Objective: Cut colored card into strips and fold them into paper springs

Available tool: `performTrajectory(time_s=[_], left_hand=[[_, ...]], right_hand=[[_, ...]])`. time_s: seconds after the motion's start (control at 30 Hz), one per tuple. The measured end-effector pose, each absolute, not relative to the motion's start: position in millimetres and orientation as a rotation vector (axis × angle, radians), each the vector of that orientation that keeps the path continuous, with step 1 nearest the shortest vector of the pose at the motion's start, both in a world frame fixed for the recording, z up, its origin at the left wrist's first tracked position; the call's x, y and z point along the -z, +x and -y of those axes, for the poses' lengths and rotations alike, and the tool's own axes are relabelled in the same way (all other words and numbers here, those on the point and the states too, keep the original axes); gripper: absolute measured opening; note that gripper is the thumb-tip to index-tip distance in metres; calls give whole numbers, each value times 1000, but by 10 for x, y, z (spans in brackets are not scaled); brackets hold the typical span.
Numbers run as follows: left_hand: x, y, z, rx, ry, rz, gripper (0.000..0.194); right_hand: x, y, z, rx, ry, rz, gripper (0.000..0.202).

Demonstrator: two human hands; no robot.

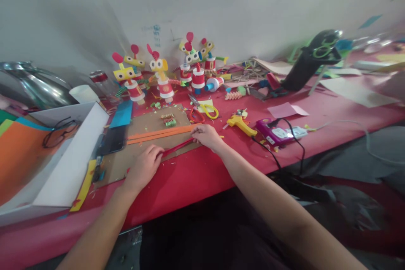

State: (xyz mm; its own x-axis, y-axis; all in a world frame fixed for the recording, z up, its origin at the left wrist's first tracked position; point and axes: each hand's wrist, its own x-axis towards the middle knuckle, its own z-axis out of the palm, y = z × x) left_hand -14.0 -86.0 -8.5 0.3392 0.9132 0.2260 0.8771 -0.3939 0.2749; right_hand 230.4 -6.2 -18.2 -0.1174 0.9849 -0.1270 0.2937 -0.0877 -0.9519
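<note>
A narrow red paper strip (177, 147) stretches between my two hands, low over the front of a brown cardboard sheet (115, 166). My left hand (146, 164) pinches its left end, and my right hand (205, 136) grips the other end. Just behind the red strip lie orange paper strips (158, 134) on the cardboard. Several small folded paper springs (169, 121) rest farther back. Scissors with yellow and red handles (207, 109) lie open behind my right hand.
To the right are a yellow glue gun (242, 125) and a purple power strip (274, 131) with cords. At left stand a white box (71, 156) of coloured paper, a phone (114, 139) and a metal jug (34, 84). Several paper-cup figures (198, 78) line the back.
</note>
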Motion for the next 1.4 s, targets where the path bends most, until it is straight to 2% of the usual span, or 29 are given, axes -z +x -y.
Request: performTrajectory(time_s=[0.43,0.6,0.83,1.2,1.3,1.4], left_hand=[[103,-534,1131,-458,2641,-1672,39],[136,-643,1190,-473,2684,-1591,43],[68,-679,1290,-309,2819,-1622,51],[95,-745,1444,-250,2960,-1760,43],[79,-692,1497,-145,2994,-1845,47],[41,-546,1540,47,2955,-1994,46]], right_hand=[[90,2293,161,-754,-1532,1848,15],[95,2267,177,-675,-1540,1889,16],[96,2254,243,-534,-1615,1971,20],[61,2248,304,-456,-1680,2088,29],[30,2213,388,-301,-1680,2205,33],[7,2153,481,37,-1564,2359,36]])
